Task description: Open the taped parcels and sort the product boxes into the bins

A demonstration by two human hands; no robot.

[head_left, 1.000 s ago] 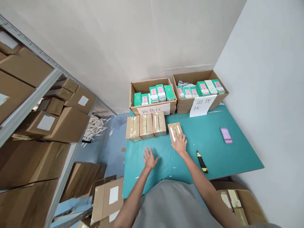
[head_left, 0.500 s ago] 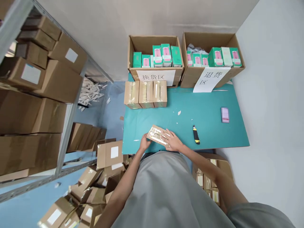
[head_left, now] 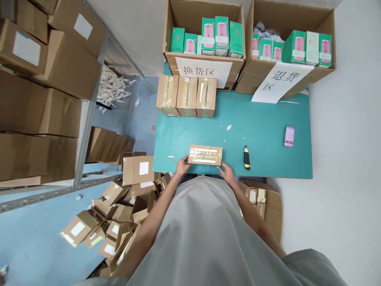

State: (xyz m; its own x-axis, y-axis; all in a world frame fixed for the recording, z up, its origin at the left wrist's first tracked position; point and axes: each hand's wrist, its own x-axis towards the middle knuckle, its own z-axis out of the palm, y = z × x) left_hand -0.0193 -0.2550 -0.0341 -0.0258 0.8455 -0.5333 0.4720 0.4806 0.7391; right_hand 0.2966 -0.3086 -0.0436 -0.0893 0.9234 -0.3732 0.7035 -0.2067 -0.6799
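Observation:
A small taped cardboard box [head_left: 205,155] is at the near edge of the teal table [head_left: 262,119], its long side square to my body. My left hand [head_left: 182,166] grips its left end, fingers closed about the corner. At the lower right corner, my right hand [head_left: 226,172] has its fingers curled against the box. Shiny clear tape covers the top face. To the right lies a black and yellow utility knife [head_left: 247,158], touched by neither hand. Three similar taped boxes [head_left: 187,96] stand in a row at the table's back left.
Two large open cartons, one left [head_left: 205,63] and one right [head_left: 293,67], hold green and pink boxes and bear paper signs. A phone-like item [head_left: 289,136] lies at right. Cardboard boxes fill the shelf [head_left: 86,131] and heap on the floor [head_left: 35,238] at left.
The box has turned level with the table edge. My right hand has slid from its top to its lower right corner. The view has shifted, bringing the table closer.

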